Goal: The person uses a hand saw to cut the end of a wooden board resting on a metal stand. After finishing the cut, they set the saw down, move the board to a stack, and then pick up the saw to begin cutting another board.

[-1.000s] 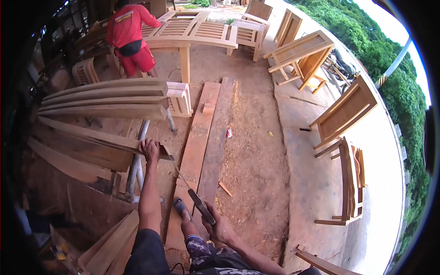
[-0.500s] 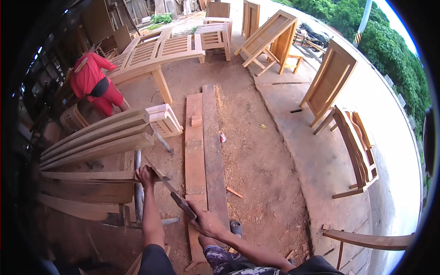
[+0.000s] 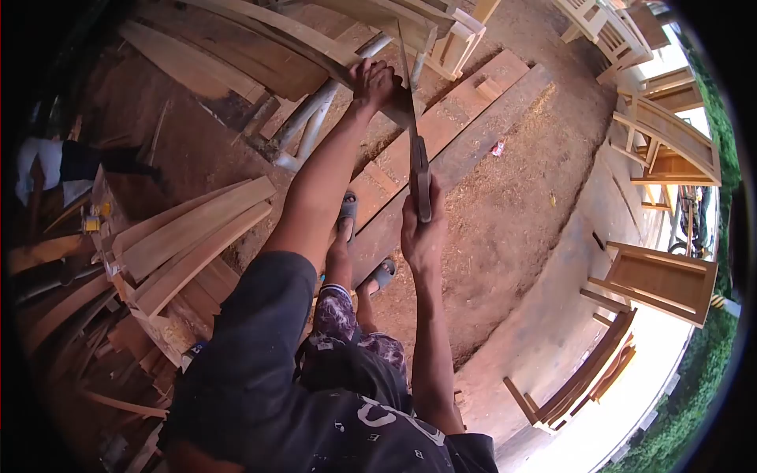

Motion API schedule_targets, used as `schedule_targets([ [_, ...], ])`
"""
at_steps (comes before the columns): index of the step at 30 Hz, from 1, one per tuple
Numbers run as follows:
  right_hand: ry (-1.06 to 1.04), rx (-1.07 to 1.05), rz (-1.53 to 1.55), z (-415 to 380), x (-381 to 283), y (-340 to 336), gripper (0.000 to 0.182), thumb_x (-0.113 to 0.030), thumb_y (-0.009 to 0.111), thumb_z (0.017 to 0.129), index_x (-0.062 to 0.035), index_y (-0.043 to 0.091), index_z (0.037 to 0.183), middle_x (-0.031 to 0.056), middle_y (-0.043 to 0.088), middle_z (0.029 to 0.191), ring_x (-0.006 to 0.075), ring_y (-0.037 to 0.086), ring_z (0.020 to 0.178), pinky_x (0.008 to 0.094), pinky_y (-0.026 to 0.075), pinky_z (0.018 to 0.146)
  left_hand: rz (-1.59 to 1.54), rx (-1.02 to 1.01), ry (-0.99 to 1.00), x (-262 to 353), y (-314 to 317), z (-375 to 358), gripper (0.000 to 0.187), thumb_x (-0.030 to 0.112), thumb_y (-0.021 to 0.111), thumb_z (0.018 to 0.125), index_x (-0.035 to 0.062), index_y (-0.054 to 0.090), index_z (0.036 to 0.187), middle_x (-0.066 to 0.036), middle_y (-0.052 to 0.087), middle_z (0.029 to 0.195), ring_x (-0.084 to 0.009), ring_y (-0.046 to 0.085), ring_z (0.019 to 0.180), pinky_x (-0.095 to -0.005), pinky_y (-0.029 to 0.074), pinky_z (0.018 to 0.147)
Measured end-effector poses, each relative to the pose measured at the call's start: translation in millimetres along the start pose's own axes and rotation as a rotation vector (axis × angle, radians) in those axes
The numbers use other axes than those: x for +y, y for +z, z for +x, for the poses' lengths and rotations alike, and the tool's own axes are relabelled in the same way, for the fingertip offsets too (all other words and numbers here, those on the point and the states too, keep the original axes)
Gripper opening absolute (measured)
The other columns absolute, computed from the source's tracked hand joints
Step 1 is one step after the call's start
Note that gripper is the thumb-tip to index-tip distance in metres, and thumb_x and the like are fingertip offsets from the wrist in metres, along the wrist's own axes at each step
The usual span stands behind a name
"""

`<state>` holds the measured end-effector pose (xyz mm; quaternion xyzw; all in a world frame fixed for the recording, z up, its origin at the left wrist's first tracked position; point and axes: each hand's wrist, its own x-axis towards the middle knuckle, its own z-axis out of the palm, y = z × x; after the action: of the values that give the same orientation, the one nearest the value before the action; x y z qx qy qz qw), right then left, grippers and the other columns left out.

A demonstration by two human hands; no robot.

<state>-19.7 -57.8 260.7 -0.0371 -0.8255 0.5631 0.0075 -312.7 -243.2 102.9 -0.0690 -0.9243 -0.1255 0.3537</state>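
Observation:
A handsaw [image 3: 419, 162] stands nearly upright in view, its handle in my right hand [image 3: 424, 229], whose fingers wrap round the grip. The thin blade runs up past the end of a long wooden board [image 3: 311, 43]. My left hand [image 3: 375, 83] is closed on that board near its end, just left of the blade. The board rests near a metal pipe stand [image 3: 309, 118]. Whether the saw teeth touch the wood cannot be told.
Two long planks [image 3: 449, 150] lie on the dirt floor by my sandalled feet. Curved boards [image 3: 189, 236] are stacked at the left. Wooden furniture frames [image 3: 658, 280] stand at the right. A person in dark trousers [image 3: 95, 160] is at the far left.
The view has turned and tilted down, showing my body and feet. The person in red has left the view. Both hands still hold the board and saw.

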Motion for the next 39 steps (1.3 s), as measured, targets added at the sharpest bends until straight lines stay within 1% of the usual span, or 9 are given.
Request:
schedule_targets([
  [8,0.428,0.01,0.079,-198.3,-19.7,-78.1,0.059,-0.007,0.058,0.095,0.0014,0.041,0.151,0.0201,0.067,0.127,0.0257,0.069,0.109,0.0381,0.054,0.091,0.03,-0.162,-0.163,9.9,8.2,4.8,0.031,0.041,0.058,0.087,0.0164,0.076,0.088,0.002,0.073,0.11,-0.0245,0.057,0.116,-0.0555,0.03,0.103],
  [10,0.058,0.124,-0.179,-245.9,-11.1,-88.7,0.057,-0.005,0.057,0.095,0.006,0.04,0.149,0.0196,0.069,0.124,0.0246,0.069,0.106,0.0362,0.055,0.088,0.048,-0.185,-0.172,9.7,8.3,1.9,0.03,0.041,0.057,0.088,0.0168,0.076,0.088,0.003,0.073,0.109,-0.0242,0.057,0.116,-0.0562,0.029,0.103],
  [11,0.066,0.112,-0.178,-243.7,-4.0,-88.0,0.057,-0.005,0.057,0.095,0.006,0.04,0.149,0.0196,0.069,0.124,0.0246,0.069,0.106,0.0362,0.055,0.088,0.058,-0.199,-0.154,8.9,7.8,2.2,0.03,0.041,0.057,0.089,0.0172,0.076,0.089,0.003,0.073,0.107,-0.0239,0.057,0.116,-0.0568,0.029,0.103],
  [12,0.097,0.073,-0.098,-225.0,0.8,-81.5,0.057,-0.006,0.057,0.096,0.0056,0.04,0.149,0.0191,0.069,0.121,0.0237,0.069,0.103,0.0352,0.055,0.086,-0.043,0.386,0.066,14.7,-3.7,0.6,0.018,0.03,0.071,0.077,0.0118,0.074,0.077,-0.009,0.072,0.09,-0.0296,0.064,0.101,-0.0487,0.045,0.091],
  [18,-0.104,-0.016,0.027,7.9,24.4,0.6,0.051,-0.008,0.056,0.1,-0.0027,0.041,0.149,0.0132,0.064,0.096,0.0174,0.059,0.076,0.0335,0.05,0.067,-0.098,0.099,0.141,-10.9,21.5,2.2,0.017,0.028,0.072,0.074,0.013,0.065,0.07,-0.007,0.065,0.081,-0.0298,0.061,0.088,-0.0489,0.045,0.086],
  [23,0.002,-0.011,0.004,-89.1,2.8,-30.9,0.058,-0.009,0.058,0.099,-0.0012,0.037,0.153,0.0203,0.067,0.111,0.0242,0.065,0.092,0.0363,0.052,0.08,-0.108,0.358,0.238,-23.3,63.9,-4.8,0.02,0.028,0.068,0.084,0.0112,0.066,0.073,-0.01,0.07,0.086,-0.0293,0.066,0.095,-0.0514,0.044,0.1],
  [27,0.1,0.026,-0.135,-247.8,12.4,-97.7,0.059,-0.003,0.052,0.094,0.0105,0.036,0.149,0.0286,0.065,0.128,0.0362,0.067,0.116,0.0415,0.054,0.097,-0.078,0.011,0.063,-0.5,17.9,-2.0,0.022,0.027,0.065,0.088,0.0071,0.07,0.08,-0.012,0.07,0.089,-0.0319,0.066,0.101,-0.056,0.04,0.107],
  [32,0.148,-0.008,-0.002,-126.1,37.9,-37.3,0.056,-0.006,0.056,0.098,0.0011,0.039,0.151,0.0134,0.068,0.105,0.0144,0.061,0.084,0.0291,0.051,0.075,-0.046,0.277,0.061,0.6,32.9,-8.2,0.019,0.028,0.071,0.08,0.0109,0.065,0.076,-0.01,0.068,0.091,-0.0344,0.06,0.109,-0.0594,0.039,0.1],
  [39,-0.036,0.024,0.0,-55.5,6.3,-24.5,0.057,-0.007,0.059,0.099,0.0025,0.039,0.151,0.0158,0.067,0.109,0.0171,0.062,0.09,0.031,0.052,0.078,-0.128,0.336,0.152,-17.1,50.9,-5.6,0.014,0.023,0.071,0.071,0.0123,0.061,0.07,-0.006,0.064,0.077,-0.0297,0.063,0.096,-0.0573,0.04,0.093],
])
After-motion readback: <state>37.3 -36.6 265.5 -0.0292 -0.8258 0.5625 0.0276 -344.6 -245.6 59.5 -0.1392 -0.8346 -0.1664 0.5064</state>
